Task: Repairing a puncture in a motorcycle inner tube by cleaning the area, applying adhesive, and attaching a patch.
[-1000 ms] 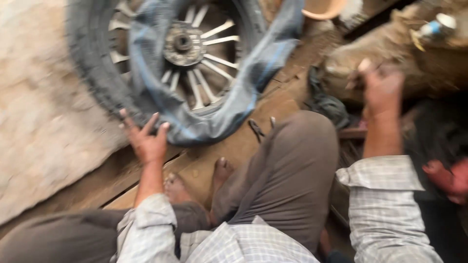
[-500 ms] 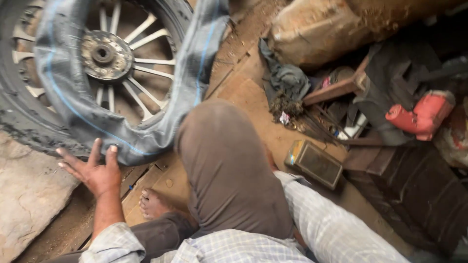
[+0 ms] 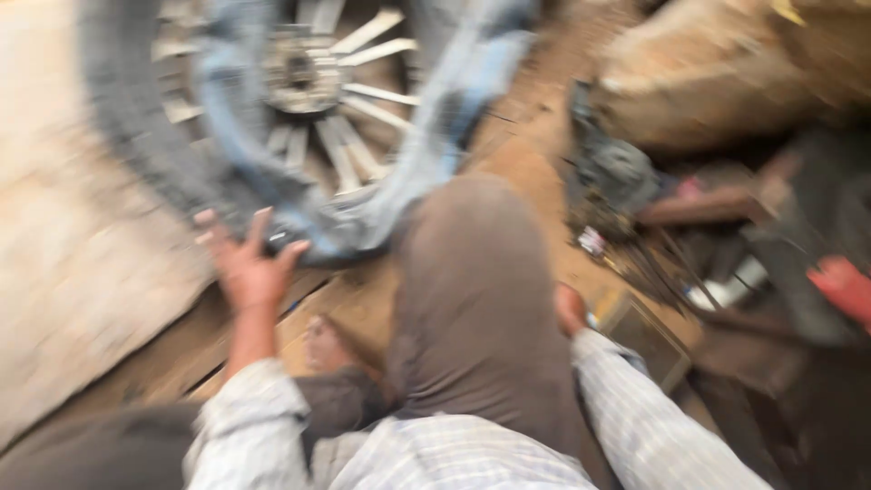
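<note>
Pressing down with fingers spread wide, your left hand rested on the near edge of the black rubber tyre with a spoked metal wheel and a loose blue-grey inner tube, which lay on the wooden plank floor, far left. Your right hand sat mostly hidden behind your bent knee, near a small rectangular box; its fingers couldn't be made out.

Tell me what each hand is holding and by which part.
Nothing is gripped. The left hand lies open, fingers spread, against the lower edge of the tyre. The right hand is mostly hidden behind the knee; cannot tell.
</note>
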